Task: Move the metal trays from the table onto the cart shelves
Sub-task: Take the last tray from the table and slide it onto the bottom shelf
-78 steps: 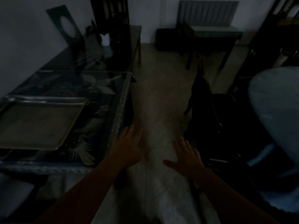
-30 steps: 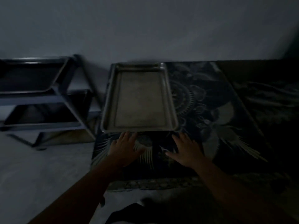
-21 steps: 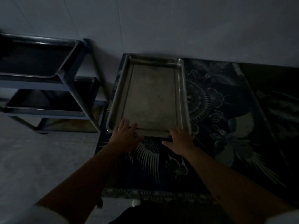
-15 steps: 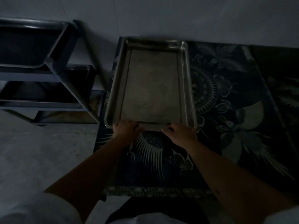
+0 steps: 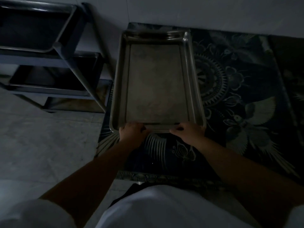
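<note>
At far left stands the cart [image 5: 54, 51], a dark metal frame against the pale wall [image 5: 197, 10]. Its top shelf [image 5: 32, 28] has a raised rim, a second shelf [image 5: 54, 76] sits below it, and a third level shows near the floor [image 5: 41, 139]; the light is too dim to say what, if anything, lies on them. The cart stands just beside the table's left end.

The table [image 5: 246, 96] is covered with a dark cloth printed with birds, flowers and a round medallion. On its left part lies the tray [image 5: 156, 83], a long, shallow, empty metal pan with a rolled rim, its far end close to the wall and its near end toward the person. Whether the near end is lifted off the cloth cannot be told.

The left hand [image 5: 131, 130] grips the tray's near rim toward the left corner, fingers curled over the edge. To its right, the right hand [image 5: 189, 130] clasps the same rim toward the right corner, thumb on top and fingers wrapped under. A short stretch of bare rim shows between the two hands. Both forearms reach forward from white sleeves [image 5: 32, 214] at the bottom of the view.
</note>
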